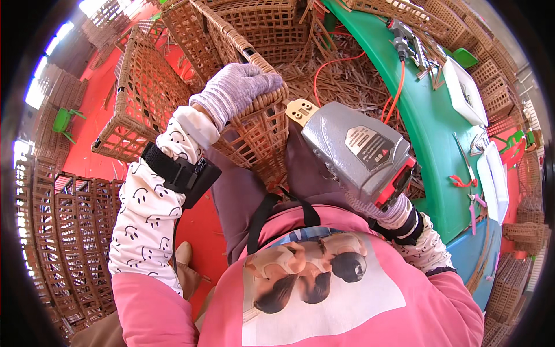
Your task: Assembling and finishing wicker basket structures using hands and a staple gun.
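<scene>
My left hand (240, 89), in a pale lilac knit glove, is closed over the wrapped rim of a brown woven wicker basket (260, 136). The basket stands tilted between my knees, its open lattice sides showing. In my right hand (394, 215), also gloved, is a grey, boxy nail gun (355, 150) with a red part near the grip. Its cream nose plate points at the basket's right corner, close beside the rim; whether they touch I cannot tell. The tool's body hides most of my right fingers.
A green table (428, 139) curves along the right, bearing another tool (404, 43), white trays (462, 92) and scissors (465, 162). An orange cord (399, 87) hangs off it. Cut strips (352, 81) litter the floor ahead. Stacked baskets (75, 231) stand at left.
</scene>
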Demonstrator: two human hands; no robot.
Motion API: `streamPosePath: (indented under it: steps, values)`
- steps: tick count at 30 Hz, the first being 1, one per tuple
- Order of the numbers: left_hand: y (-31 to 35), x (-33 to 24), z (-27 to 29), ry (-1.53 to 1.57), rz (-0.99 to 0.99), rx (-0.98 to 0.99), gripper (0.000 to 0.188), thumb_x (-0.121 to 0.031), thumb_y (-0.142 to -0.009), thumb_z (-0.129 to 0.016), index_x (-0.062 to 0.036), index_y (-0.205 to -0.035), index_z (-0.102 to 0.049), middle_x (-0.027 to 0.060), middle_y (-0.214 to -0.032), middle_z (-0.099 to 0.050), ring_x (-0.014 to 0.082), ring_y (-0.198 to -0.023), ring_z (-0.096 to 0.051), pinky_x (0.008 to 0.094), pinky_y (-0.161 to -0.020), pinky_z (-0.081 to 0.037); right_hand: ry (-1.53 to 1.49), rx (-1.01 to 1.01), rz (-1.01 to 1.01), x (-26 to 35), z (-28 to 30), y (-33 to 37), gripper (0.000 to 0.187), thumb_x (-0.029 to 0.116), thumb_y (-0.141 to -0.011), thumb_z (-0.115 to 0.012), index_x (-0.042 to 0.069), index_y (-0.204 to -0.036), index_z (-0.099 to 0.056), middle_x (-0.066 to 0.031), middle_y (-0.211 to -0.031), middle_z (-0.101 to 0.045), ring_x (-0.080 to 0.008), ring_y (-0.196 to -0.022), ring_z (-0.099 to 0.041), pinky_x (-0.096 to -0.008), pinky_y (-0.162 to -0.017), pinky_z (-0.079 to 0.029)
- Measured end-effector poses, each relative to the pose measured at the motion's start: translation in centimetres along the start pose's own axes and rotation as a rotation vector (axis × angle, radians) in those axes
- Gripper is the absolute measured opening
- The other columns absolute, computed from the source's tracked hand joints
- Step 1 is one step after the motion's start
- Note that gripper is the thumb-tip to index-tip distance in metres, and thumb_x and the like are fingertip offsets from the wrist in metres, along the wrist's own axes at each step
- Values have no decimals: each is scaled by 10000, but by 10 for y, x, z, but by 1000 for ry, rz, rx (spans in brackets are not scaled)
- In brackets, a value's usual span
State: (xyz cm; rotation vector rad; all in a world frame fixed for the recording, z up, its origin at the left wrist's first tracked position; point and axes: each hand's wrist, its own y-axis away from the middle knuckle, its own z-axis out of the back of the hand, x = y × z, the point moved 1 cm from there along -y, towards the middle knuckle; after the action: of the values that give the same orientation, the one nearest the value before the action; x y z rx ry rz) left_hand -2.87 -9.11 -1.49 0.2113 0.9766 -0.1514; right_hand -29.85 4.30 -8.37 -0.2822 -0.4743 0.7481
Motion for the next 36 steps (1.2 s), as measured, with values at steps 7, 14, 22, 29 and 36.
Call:
streamPosePath:
  steps: [7,14,22,29,36]
  values:
    - [1,1,-1,43,-3,-1,389,-401,-762,-630,-32,-884,-657,90,-739,-635,160,-684,-575,308,-683,-465,113,-40,147,8,14,-13,476,296,-812,-559,137,-1240,-426,-53,-1253,-469,-211,-1140,-459,-358,-986,-348]
    - [-2,1,-1,-16,-26,6,400,-403,-760,-630,-25,-889,-652,98,-737,-633,170,-693,-577,307,-685,-463,-565,150,-266,5,5,-13,499,314,-803,-558,124,-1242,-416,-58,-1249,-470,-216,-1150,-449,-363,-989,-339]
    - [-1,-2,-3,56,10,21,379,-381,-764,-636,-16,-863,-655,102,-712,-626,158,-667,-565,299,-664,-462,253,-6,156,-3,-2,-7,502,381,-837,-466,119,-1258,-386,-69,-1243,-466,-203,-1159,-437,-374,-987,-342]
    - [2,-10,2,-280,-126,160,218,-221,-830,-533,-159,-1019,-620,109,-886,-619,260,-813,-604,306,-724,-494,-543,211,-300,9,15,-19,415,363,-838,-447,109,-1166,-469,-67,-1140,-540,-195,-1088,-498,-388,-940,-385]
    - [2,-6,2,-120,-78,77,276,-331,-823,-557,-98,-939,-650,109,-808,-633,226,-754,-597,308,-702,-474,-565,207,-352,22,25,-37,316,330,-783,-547,109,-1007,-563,-18,-960,-622,-190,-991,-559,-399,-913,-397]
